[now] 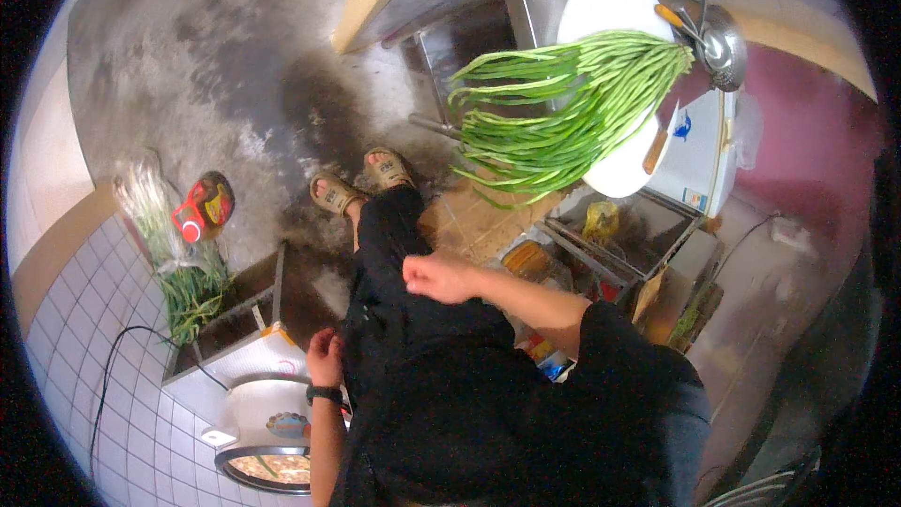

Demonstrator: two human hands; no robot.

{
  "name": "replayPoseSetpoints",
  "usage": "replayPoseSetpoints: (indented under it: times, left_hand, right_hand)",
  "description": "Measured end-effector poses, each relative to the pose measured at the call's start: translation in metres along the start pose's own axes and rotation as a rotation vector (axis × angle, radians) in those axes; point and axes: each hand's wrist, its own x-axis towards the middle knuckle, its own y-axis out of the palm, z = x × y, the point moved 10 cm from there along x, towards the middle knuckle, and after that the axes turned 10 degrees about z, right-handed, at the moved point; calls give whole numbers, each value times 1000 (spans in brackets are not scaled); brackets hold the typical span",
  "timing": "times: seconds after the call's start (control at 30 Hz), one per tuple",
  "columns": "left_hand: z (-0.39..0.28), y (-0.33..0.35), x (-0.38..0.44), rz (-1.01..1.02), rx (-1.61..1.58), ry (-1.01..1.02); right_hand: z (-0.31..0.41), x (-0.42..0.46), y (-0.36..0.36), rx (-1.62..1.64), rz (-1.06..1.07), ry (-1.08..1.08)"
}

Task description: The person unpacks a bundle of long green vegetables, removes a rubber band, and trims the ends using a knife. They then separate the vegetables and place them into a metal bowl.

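Observation:
My right hand [438, 278] is held in front of my thigh with its fingers curled in, and nothing shows in it. Lower on the left, my left hand [325, 359], with a dark band on the wrist, hangs beside a white rice cooker [257, 405]; its fingers are loosely bent and partly hidden. Ahead to the right, a large bunch of green yardlong beans [556, 113] lies across a white board [612, 0], its loose ends hanging over the near side. A knife with a wooden handle [655, 151] rests on the white surface by the beans.
Metal strainers and ladles [721, 49] are beyond the beans. A metal-framed rack [619, 239] with a yellow bag [600, 222] stands at right. Scallions [193, 289] and a red-capped oil bottle [208, 204] are at left. A black cord [109, 366] crosses the tiled wall.

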Motion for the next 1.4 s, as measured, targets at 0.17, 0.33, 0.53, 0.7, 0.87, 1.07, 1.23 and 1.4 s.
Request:
replayPoseSetpoints:
  times: [0.17,0.33,0.53,0.7,0.87,1.07,1.23,1.4]
  left_hand:
    - [6,-2,19,17,95,74]
    - [-36,13,24,29,199,160]
    - [-134,48,13,-11,371,296]
    - [-173,74,4,10,366,424]
    - [-188,88,-3,-11,343,327]
    - [-216,98,-27,-37,252,317]
    - [-359,188,-66,-137,533,753]
    - [-494,357,-130,-119,1074,1338]
  right_hand:
    - [36,-39,12,-156,83,-67]
    - [-17,-38,-7,-403,-89,143]
    - [69,-135,-123,-217,-730,-212]
    - [73,-270,-256,-587,-1306,-70]
    - [79,-262,-292,-891,-1132,-179]
    - [77,-277,-308,-750,-1066,-320]
    - [76,-279,-313,-690,-1094,-460]
    - [78,-290,-316,-659,-1107,-615]
